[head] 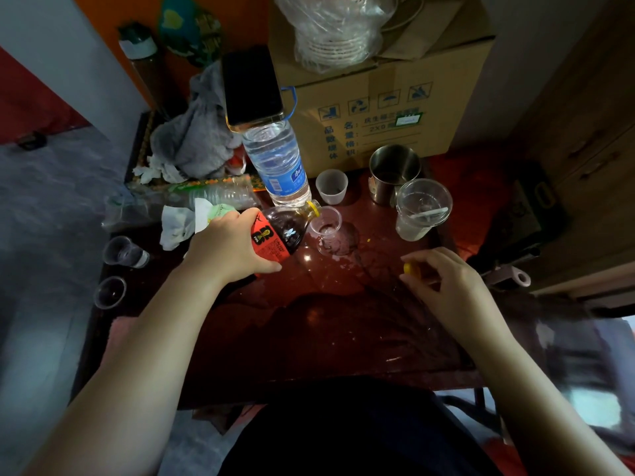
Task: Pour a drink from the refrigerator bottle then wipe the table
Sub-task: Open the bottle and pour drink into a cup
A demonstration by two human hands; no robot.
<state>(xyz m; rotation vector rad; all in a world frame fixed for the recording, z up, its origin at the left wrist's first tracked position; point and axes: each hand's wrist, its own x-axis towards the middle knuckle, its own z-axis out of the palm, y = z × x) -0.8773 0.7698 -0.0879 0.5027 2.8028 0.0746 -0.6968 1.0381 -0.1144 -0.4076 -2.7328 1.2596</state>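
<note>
I am gripping the bottle (281, 235) in my left hand (233, 245), fingers curled round its red label, and tilting it to the right so that its yellow-ringed mouth is hanging just over the rim of a small cup (326, 228). The cup is standing on the red surface (326, 321), which is showing wet patches around it. Dark drink is lying in the bottle; I cannot tell whether any is running out. My right hand (446, 280) is hovering low over the surface, well apart from the bottle on its right, pinching the yellow cap (410, 269) between thumb and fingertips. A water bottle (278, 166) is standing just behind the tilted bottle, carrying a phone (252, 87) on top. A grey cloth (196, 139) is lying heaped at the back left, beyond my left hand. A steel mug (393, 173) and a plastic cup (421, 207) are standing right of the small cup, before a box (378, 97)
</note>
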